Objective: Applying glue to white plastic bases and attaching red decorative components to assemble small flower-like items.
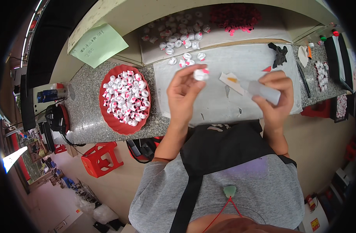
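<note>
My left hand [181, 94] is raised over the work surface, its thumb and fingertips closed on a small white figurine piece [201, 75] with a pink spot. Opposite it, my right hand [282, 90] grips a small translucent squeeze bottle [266, 92], tilted so its narrow end points left. Near that end a white card [229, 80] with a yellowish smear lies on the grey work sheet [213, 101]. Just beyond my left hand, several more white-and-pink pieces [187, 56] are on the sheet.
A red scalloped tray [126, 131] heaped with such pieces stands on the left of the granite counter [82, 112]. Under the shelf are rows of white pieces [181, 37] and a pile of pink parts [236, 19]. A black crumpled cloth [278, 55] lies at back right.
</note>
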Motion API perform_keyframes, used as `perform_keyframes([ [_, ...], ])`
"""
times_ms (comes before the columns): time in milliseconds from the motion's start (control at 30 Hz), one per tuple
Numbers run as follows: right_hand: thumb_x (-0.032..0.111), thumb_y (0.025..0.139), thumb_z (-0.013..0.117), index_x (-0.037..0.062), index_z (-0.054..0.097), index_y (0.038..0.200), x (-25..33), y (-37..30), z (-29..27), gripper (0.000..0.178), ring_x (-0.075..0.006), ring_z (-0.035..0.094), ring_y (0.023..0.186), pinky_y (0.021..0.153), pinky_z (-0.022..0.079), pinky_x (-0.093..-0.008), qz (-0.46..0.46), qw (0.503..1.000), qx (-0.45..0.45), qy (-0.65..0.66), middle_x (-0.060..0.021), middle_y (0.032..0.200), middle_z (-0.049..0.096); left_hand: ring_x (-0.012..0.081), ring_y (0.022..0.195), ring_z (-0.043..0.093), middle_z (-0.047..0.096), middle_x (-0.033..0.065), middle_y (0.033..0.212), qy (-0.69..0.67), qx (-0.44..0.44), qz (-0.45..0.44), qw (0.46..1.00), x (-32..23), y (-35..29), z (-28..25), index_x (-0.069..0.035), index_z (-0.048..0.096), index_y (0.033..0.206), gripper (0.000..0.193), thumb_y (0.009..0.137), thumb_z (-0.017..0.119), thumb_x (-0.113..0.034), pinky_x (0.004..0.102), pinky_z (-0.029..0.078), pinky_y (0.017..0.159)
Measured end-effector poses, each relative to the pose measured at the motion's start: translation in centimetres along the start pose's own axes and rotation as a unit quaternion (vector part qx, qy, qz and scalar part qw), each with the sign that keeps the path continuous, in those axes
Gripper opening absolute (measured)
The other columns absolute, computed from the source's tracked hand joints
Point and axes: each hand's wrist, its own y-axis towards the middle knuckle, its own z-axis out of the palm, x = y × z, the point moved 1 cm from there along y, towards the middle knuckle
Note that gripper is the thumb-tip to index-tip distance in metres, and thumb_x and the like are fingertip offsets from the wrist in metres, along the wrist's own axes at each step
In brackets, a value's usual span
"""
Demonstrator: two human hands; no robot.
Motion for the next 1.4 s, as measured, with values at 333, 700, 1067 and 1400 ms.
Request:
perform_keyframes([
  [333, -0.001, 0.067, 0.052, 0.0051, 0.045, 0.095, -13.4, 3.7, -1.6, 0.029, -0.0218, 0.053, 0.072, 0.062, 0.044, -0.0306, 0.122, 0.923, 0.117, -0.346, -0.0084, 0.085, 0.048, 0.0182, 0.091, 0.05, 0.049, 0.016, 0.102, -0.02, -0.102, 0.061, 0.993, -1.5, 0.2, -3.1, 0.003, 0.042, 0.104, 0.033, 0.072, 0.051, 0.004, 0.031, 0.041, 0.079],
  [700, 0.0, 0.062, 0.058, 0.0046, 0.051, 0.084, -14.7, 3.3, -1.8, 0.023, -0.0257, 0.052, 0.069, 0.059, 0.043, -0.032, 0.022, 0.872, 0.219, -0.437, -0.007, 0.082, 0.05, 0.0173, 0.089, 0.051, 0.05, 0.0151, 0.1, -0.021, -0.102, 0.03, 0.994, -1.0, 0.2, -3.3, 0.003, 0.042, 0.104, 0.033, 0.072, 0.052, 0.003, 0.031, 0.041, 0.079],
  [1067, -0.004, 0.067, 0.054, -0.0014, 0.05, 0.072, -2.8, 0.7, 2.6, 0.007, -0.0118, 0.048, 0.053, 0.047, 0.039, -0.0213, 0.326, 0.927, 0.013, 0.183, -0.0101, 0.068, 0.053, 0.0123, 0.086, 0.05, 0.051, 0.0116, 0.1, 0.021, 0.011, -0.011, 1.0, 0.4, 0.2, 1.0, 0.002, 0.045, 0.101, 0.032, 0.071, 0.053, 0.006, 0.0229, 0.041, 0.075],
  [1400, -0.001, 0.067, 0.056, -0.0007, 0.05, 0.071, -2.7, 0.0, 3.2, 0.007, -0.0091, 0.043, 0.058, 0.041, 0.033, -0.0195, 0.38, 0.88, -0.002, 0.285, -0.0062, 0.075, 0.046, 0.0153, 0.088, 0.051, 0.052, 0.0108, 0.098, 0.156, 0.027, 0.07, 0.985, 0.9, 0.0, 2.5, 0.0, 0.053, 0.095, 0.028, 0.067, 0.055, 0.006, 0.0249, 0.044, 0.072],
])
